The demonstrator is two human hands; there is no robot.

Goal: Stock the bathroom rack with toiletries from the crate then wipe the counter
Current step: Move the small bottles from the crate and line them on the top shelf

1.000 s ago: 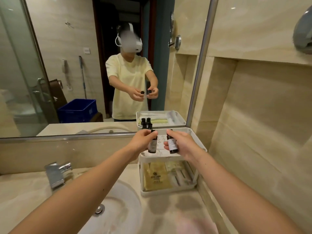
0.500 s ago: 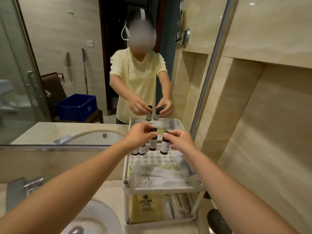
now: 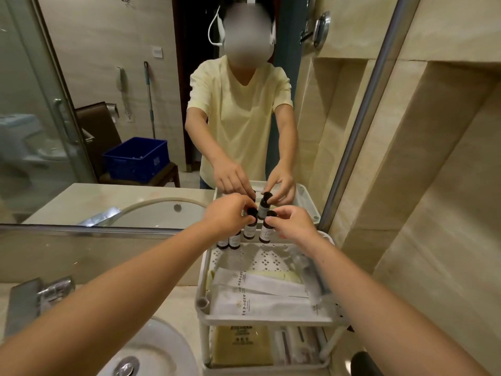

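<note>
mid-stocking, the left hand [image 3: 227, 213] and right hand [image 3: 294, 222] each pinched a capped dark bottle, the left bottle [image 3: 250, 229] and right bottle [image 3: 265, 232], at the back of the rack [image 3: 204, 270] top tier beside two standing bottles [image 3: 229, 241], and the next move probably called for releasing both upright.

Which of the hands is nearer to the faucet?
Left. The left hand grips a bottle up and right of the faucet; the right hand, on another bottle, is farther right.

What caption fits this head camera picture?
Left hand and right hand each hold a dark bottle at the back of the white rack.
</note>
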